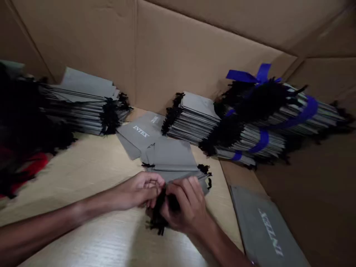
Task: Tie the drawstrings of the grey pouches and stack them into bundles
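My left hand (141,191) and my right hand (183,204) meet over the light wood table top (83,167). Both pinch a bunch of black cord (160,213) at the near edge of a grey fabric pouch (172,157), which lies flat under my fingers. The fingers hide part of the cord and the pouch's edge. Just beyond it, another grey pouch (139,133) printed INTEX lies loose, partly overlapped. A black tuft of cord (204,170) sticks out at the pouch's right corner.
Stacks of grey pouches (83,111) with black cord ends stand at the back left and centre (191,118). Bundles tied with blue ribbon (263,142) are piled at right. An INTEX pouch (264,230) lies on brown cardboard (311,193) at lower right. Cardboard walls rise behind.
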`<state>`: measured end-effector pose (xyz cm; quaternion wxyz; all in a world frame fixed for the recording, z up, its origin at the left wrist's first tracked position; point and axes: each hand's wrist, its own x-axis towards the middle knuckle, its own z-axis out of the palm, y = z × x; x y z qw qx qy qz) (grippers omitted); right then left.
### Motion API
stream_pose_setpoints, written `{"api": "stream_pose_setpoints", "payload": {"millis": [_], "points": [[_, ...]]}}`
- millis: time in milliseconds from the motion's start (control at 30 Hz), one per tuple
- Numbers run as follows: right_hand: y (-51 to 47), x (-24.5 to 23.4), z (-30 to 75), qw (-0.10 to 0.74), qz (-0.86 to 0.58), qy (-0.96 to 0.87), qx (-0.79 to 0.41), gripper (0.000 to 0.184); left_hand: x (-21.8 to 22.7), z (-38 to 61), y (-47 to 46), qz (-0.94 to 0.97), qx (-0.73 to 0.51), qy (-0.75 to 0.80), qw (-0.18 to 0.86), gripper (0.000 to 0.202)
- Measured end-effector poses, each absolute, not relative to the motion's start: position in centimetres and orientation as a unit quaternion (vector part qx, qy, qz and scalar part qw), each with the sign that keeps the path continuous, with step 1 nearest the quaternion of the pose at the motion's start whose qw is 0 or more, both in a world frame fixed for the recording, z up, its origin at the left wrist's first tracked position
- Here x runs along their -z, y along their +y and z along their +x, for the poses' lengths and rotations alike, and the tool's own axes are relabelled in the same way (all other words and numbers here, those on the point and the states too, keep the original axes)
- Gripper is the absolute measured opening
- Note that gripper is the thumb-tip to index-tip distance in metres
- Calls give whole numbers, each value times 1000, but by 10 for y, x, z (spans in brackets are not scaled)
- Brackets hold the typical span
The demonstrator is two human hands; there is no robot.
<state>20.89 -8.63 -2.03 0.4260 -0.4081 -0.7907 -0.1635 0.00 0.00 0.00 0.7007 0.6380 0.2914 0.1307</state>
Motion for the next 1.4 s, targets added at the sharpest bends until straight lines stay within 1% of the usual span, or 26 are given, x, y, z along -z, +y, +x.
{"api": "stream_pose_setpoints", "payload": {"millis": [133,267,300,433,467,533,600,733,800,867,933,967,1033,1100,1167,1267,1400], "points": [[-83,17,208,423,-422,-784,168,13,1,5,0,630,-139,299,703,40],[-84,8,217,404,-399,-816,107,12,-3,1,-1,657,-148,286,682,34],[-85,5,221,398,-396,-823,90,13,-4,-1,-1,678,-152,281,662,32],[-84,-4,232,363,-416,-833,47,31,-10,-9,2,786,-161,255,540,14],[-83,-5,234,349,-418,-837,41,32,-11,-11,4,806,-162,248,513,10],[-81,-5,237,326,-419,-846,45,28,-14,-13,6,833,-163,235,473,5],[-80,-3,238,323,-421,-846,60,21,-17,-14,8,847,-168,227,450,2],[-79,1,236,357,-420,-833,47,6,-19,-15,9,856,-187,225,427,6],[-80,2,234,375,-418,-826,43,3,-16,-15,7,847,-206,225,436,7],[-80,3,232,390,-418,-819,49,3,-13,-13,5,836,-237,220,443,18],[-80,4,230,402,-418,-812,57,3,-10,-11,2,836,-285,212,418,27],[-80,5,230,409,-418,-809,60,3,-9,-10,1,841,-310,209,391,25],[-79,5,231,415,-417,-806,61,2,-8,-8,0,851,-351,201,335,16],[-78,5,233,412,-416,-809,53,2,-8,-8,1,858,-367,187,306,16],[-77,4,236,403,-411,-817,37,1,-9,-8,2,862,-370,173,301,19],[-77,3,238,392,-399,-829,17,5,-12,-8,3,860,-374,175,300,18],[-77,4,237,385,-383,-840,27,10,-18,-5,-1,852,-384,185,303,16]]}}
